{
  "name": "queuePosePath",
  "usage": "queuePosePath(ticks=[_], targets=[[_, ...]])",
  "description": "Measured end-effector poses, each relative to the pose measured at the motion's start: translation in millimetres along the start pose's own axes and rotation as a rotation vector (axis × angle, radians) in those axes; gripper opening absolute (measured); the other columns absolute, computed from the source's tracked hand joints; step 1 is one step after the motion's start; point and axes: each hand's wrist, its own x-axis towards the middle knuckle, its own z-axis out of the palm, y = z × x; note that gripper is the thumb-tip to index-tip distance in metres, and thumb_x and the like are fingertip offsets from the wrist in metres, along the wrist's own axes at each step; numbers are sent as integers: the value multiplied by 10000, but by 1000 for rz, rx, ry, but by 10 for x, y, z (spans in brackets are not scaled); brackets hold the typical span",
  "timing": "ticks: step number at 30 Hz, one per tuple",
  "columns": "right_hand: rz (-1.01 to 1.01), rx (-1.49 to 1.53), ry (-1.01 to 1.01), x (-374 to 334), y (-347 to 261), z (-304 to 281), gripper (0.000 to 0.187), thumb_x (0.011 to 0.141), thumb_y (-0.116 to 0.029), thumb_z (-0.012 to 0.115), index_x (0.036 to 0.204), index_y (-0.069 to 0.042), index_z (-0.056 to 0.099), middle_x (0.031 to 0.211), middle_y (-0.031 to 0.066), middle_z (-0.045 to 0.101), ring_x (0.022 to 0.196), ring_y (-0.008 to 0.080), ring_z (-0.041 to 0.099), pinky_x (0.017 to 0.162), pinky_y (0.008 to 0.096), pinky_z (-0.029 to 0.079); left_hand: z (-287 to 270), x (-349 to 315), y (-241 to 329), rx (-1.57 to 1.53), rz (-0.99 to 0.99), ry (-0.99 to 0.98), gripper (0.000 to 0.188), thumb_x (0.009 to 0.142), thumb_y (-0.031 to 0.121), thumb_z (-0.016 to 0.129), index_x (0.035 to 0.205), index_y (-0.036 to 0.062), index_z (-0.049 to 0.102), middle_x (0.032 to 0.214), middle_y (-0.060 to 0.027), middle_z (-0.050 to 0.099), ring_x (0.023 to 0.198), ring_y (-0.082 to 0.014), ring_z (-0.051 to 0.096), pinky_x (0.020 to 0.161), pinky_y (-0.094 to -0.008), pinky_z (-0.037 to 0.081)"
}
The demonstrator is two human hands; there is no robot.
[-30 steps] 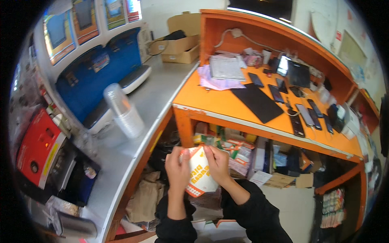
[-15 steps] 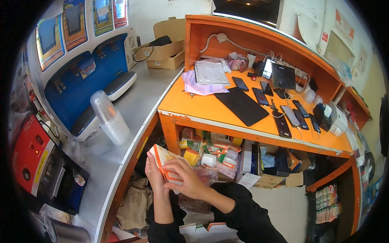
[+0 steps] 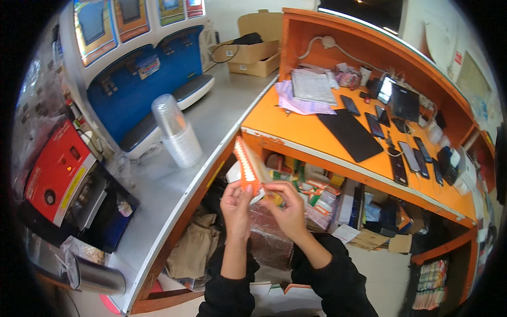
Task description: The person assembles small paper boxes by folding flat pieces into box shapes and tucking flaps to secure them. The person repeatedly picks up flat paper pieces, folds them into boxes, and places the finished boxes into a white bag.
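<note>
An orange and white cardboard food box point(image 3: 248, 168) is held up in front of me, tilted, with its narrow orange side facing me. My left hand point(image 3: 236, 211) grips its lower left part, the thumb pressed against the orange side. On the lower right, the fingers of my right hand point(image 3: 288, 210) pinch the box near its bottom edge. Whether the box is folded flat or opened out, I cannot tell. Below the desk, behind my hands, lies a heap of orange, green and white cartons point(image 3: 319, 193).
Left of me, a metal counter point(image 3: 227, 100) carries stacked clear plastic cups point(image 3: 182, 142), a red machine point(image 3: 58, 171) and a blue-fronted drink dispenser point(image 3: 124, 92). An orange desk point(image 3: 301, 134) holds several phones point(image 3: 398, 166), papers point(image 3: 312, 87) and a black flat sheet point(image 3: 351, 134). Cardboard boxes point(image 3: 253, 58) stand behind.
The view has swung, shifting the surroundings right and up. The box has turned from its broad printed face to its narrow orange side. My right hand has moved from across its front to its lower right.
</note>
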Motion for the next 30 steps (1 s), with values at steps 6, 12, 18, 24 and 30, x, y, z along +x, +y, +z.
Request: queuePosePath(ticks=[6,12,18,24,30], targets=[[175,173,44,22,52,-114,111,836,-64,645,873,33,604,828,54,604,811,101,568,713,222,460,-2,-14,30,363,245,47,103,791,10,683,873,-15,626,890,-87,667,803,-106,591,743,-239,461],[218,234,116,57,56,-156,132,857,-79,629,803,39,606,836,30,560,763,72,537,673,203,444,75,-63,-52,847,541,-32,95,752,-17,675,843,-28,652,871,-115,658,809,-177,621,743,-275,465],[169,120,154,53,110,-165,129,843,-76,640,805,46,618,836,47,549,772,94,555,727,219,465,152,-79,-134,825,407,-138,101,799,7,629,895,-20,650,911,-131,648,843,-239,636,747,-299,479],[155,52,184,18,126,-136,122,828,-77,652,797,38,628,819,64,568,788,122,564,722,234,453,53,-36,-111,695,234,-200,95,806,-12,630,895,-35,651,888,-107,648,822,-163,632,761,-261,498],[9,-278,81,-42,63,-88,139,823,-26,617,946,37,627,941,112,561,841,187,551,798,286,446,-4,-22,-141,327,106,-136,88,793,-54,646,881,-59,637,933,-102,637,833,-139,620,750,-247,521]])
